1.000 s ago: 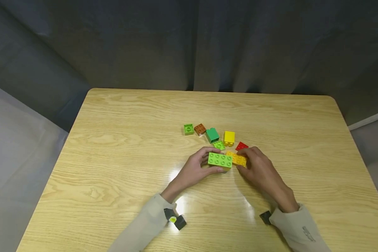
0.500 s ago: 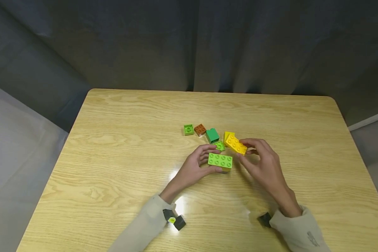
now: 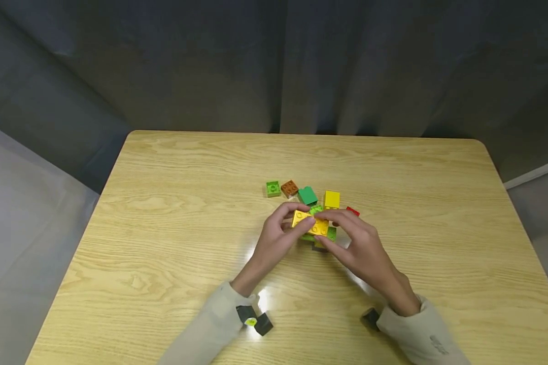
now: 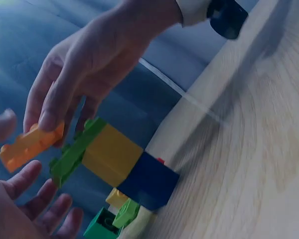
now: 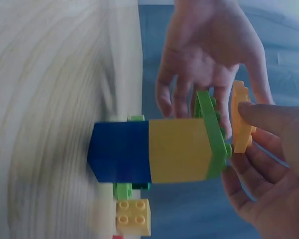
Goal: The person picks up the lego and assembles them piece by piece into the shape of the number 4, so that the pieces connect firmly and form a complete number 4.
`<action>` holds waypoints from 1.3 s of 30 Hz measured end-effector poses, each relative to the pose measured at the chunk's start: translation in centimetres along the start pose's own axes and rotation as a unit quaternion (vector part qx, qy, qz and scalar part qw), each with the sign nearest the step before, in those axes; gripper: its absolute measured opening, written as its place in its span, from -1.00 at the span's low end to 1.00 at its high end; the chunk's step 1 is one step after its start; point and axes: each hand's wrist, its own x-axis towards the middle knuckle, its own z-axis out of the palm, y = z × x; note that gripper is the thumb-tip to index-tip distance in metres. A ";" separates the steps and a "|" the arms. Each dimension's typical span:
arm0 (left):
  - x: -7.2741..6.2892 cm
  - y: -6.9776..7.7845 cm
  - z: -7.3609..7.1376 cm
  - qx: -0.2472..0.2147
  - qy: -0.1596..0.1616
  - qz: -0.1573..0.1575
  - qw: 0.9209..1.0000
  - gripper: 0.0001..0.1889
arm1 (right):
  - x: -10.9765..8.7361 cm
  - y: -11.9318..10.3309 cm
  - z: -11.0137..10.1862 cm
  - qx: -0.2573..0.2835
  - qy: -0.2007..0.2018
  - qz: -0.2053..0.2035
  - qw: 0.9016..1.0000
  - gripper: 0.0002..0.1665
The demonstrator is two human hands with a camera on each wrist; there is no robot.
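Wood-grain table [image 3: 164, 203] with rounded corners, dark curtain [image 3: 237, 66] behind, grey fabric [image 3: 18, 243] at left

We see a tower [image 5: 172, 152] banded blue, yellow and lime green from bottom to top, with a yellow-orange plate [image 4: 27, 147] over it. Beyond the tower we find a lime brick [image 3: 273, 189], brown brick [image 3: 289, 188], darker green brick [image 3: 308, 195], yellow brick [image 3: 332, 198] and red piece [image 3: 353, 211]. Under it, the table [image 3: 164, 228] shows tan wood grain.

Yellow plate [image 3: 320, 227] carried leftward, now above green plate [image 5: 214, 137], right fingers [image 3: 343, 218] shifted along.
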 end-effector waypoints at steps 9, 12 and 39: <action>0.1 0.7 0.7 0.024 0.047 -0.031 0.998 -0.73 | -0.1 0.0 1.0 -0.005 -0.015 0.011 1.000 -0.30; 0.2 0.6 0.9 0.015 0.056 -0.039 0.998 -0.73 | -0.3 0.1 1.1 -0.019 -0.035 0.030 0.999 -0.19; 0.6 0.6 0.9 0.074 0.051 -0.068 0.994 -0.75 | -1.8 1.4 1.0 -0.035 -0.055 0.063 0.996 -0.29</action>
